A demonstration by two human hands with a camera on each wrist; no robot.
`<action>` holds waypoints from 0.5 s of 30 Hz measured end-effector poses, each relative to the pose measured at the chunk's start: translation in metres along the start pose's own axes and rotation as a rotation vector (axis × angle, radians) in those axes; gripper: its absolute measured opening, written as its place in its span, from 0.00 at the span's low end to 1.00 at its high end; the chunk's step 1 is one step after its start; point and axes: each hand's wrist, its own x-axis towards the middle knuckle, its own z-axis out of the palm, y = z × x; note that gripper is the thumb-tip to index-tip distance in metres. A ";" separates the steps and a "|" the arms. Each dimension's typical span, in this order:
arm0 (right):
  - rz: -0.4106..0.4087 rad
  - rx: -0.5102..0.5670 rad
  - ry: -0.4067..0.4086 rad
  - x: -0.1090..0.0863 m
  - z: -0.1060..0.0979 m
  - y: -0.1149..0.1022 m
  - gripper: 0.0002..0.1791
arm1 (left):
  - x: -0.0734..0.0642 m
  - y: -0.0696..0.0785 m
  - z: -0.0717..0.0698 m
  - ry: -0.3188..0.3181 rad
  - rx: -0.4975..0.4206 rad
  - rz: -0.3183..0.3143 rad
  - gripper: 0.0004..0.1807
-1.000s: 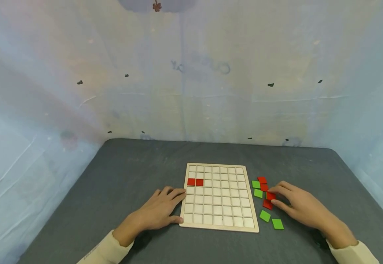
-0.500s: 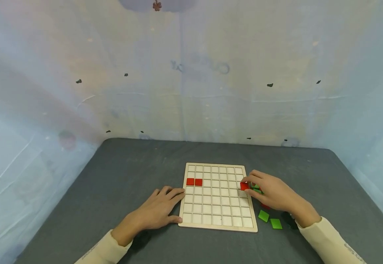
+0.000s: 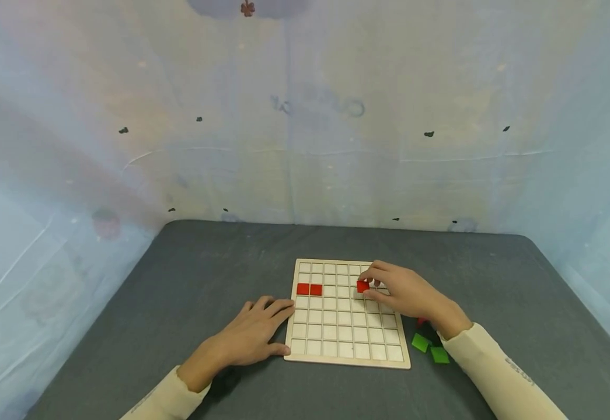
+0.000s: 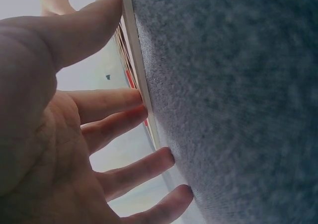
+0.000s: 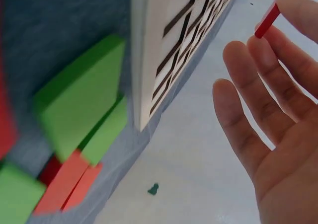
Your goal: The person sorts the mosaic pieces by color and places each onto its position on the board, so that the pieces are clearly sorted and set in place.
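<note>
A pale wooden grid board (image 3: 344,335) lies on the dark table. Two red square tiles (image 3: 309,289) sit side by side in its left cells, in the third row from the far edge. My right hand (image 3: 403,289) pinches another red tile (image 3: 363,286) between thumb and fingers above the right part of the grid; the right wrist view shows this tile (image 5: 268,20) edge-on. On the board's left edge rests my left hand (image 3: 254,332), its fingers spread. The left wrist view has the thumb and fingertips (image 4: 133,97) against the board's side.
Green tiles (image 3: 421,342) lie on the table just right of the board. In the right wrist view, several green tiles (image 5: 84,95) and red tiles (image 5: 64,184) lie close to the board. A pale cloth (image 3: 305,175) hangs behind the dark table (image 3: 220,256).
My right hand took a red tile from the loose ones on the right and moved left with it over the board. The left hand has stayed at the board's edge.
</note>
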 end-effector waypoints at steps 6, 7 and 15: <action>-0.028 0.033 -0.021 0.017 0.008 -0.005 0.17 | -0.002 0.000 -0.001 0.000 0.002 -0.003 0.42; -0.031 0.039 -0.022 0.019 0.009 -0.006 0.17 | -0.002 0.000 -0.001 0.001 0.003 -0.001 0.42; -0.031 0.062 -0.017 0.033 0.015 -0.008 0.17 | 0.002 -0.001 0.001 0.013 0.023 0.002 0.42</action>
